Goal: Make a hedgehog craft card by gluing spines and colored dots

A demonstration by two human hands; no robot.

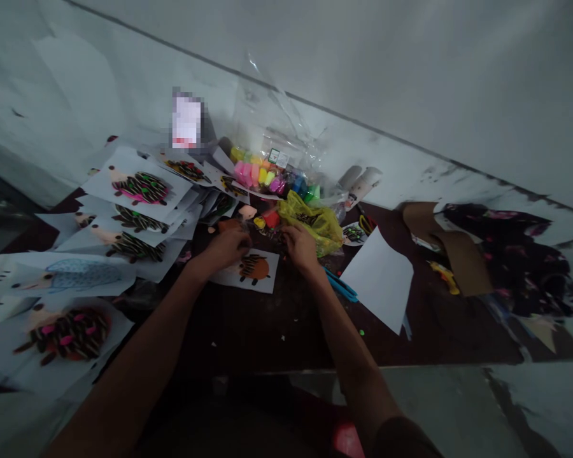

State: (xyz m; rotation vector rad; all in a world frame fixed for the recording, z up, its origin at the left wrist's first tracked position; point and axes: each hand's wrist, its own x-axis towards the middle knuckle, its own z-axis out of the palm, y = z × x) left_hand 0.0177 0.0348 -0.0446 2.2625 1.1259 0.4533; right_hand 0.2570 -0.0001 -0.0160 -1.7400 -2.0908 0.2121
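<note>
On the dark table lies a white sheet (262,284) bearing an orange hedgehog shape (258,268) partly covered with striped seeds. My left hand (228,245) is over the sheet's upper left corner, its fingers bent together; anything between them is too small to make out. Right of the sheet, my right hand (300,247) has its fingertips pinched near small dark seeds, with their hold unclear. A yellow plastic bag (327,232) holding seeds sits just beyond my right hand. Red clay (271,219) and yellow clay (259,222) lie between and beyond the hands.
Finished hedgehog pictures (141,187) are piled at the left. A clear bag of coloured clay (267,178) leans by the wall. Blue scissors or a similar blue tool (341,285) and a blank sheet (382,280) lie right, with a yellow tool (444,277) and floral cloth (520,254) farther right.
</note>
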